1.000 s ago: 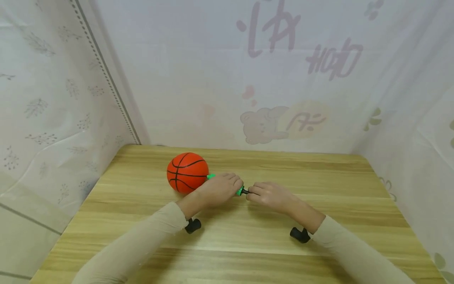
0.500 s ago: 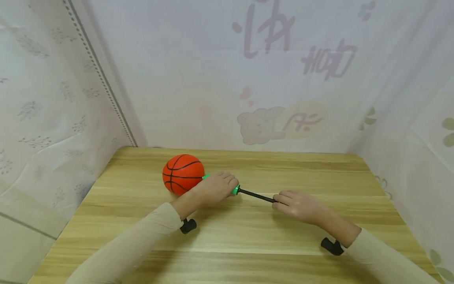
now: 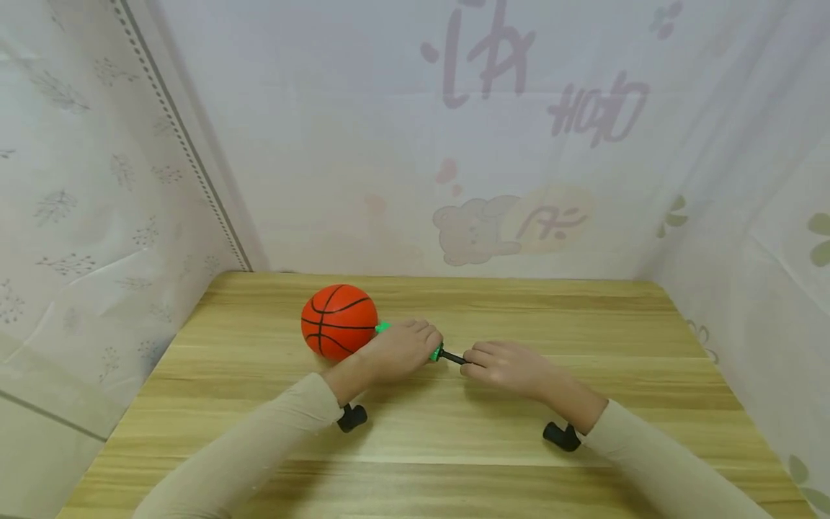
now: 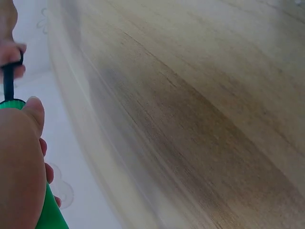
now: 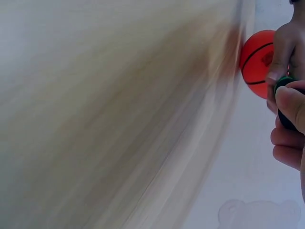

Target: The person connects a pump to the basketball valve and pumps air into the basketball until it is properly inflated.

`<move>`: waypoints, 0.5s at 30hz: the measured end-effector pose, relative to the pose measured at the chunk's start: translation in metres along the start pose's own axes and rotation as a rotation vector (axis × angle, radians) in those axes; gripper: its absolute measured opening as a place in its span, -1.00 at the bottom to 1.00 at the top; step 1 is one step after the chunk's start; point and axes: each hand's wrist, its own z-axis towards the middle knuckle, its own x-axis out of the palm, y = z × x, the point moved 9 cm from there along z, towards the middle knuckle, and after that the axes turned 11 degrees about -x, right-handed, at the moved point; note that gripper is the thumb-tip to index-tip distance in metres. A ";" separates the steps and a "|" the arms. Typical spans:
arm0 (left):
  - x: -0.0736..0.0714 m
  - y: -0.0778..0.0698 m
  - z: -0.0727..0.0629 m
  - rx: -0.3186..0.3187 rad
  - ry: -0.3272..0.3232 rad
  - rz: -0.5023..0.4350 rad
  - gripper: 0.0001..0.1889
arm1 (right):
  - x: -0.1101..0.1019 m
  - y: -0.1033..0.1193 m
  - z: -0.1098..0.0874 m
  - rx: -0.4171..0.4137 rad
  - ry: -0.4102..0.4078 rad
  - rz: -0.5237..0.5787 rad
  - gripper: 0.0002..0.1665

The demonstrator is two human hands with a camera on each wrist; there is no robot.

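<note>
An orange ball with black basketball lines rests on the table. Against its right side sits the green nozzle end of a hand pump. My left hand is wrapped round the green pump body and hides most of it. From the body's right end a short stretch of black rod shows. My right hand grips the black pump handle at the rod's end; in the head view its fingers cover that handle.
The wood-grain table reaches to a pale printed cloth behind and on both sides. A black wrist mount hangs under each forearm, the left mount and the right mount.
My right hand drew the rod out to the right, then pushed it most of the way back toward the left hand. My left hand kept its grip; the ball stayed against the nozzle.
</note>
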 end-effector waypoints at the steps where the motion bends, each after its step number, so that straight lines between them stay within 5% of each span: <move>1: 0.000 -0.001 0.000 -0.001 -0.001 0.000 -0.84 | 0.003 -0.001 0.003 0.001 -0.002 0.004 -0.49; 8: 0.000 -0.002 -0.002 0.001 0.017 0.003 -0.86 | 0.010 -0.007 0.017 -0.002 -0.037 0.004 -0.51; 15: -0.004 0.004 -0.003 -0.012 0.026 -0.031 -0.83 | -0.005 0.001 0.004 0.004 -0.057 -0.003 -0.53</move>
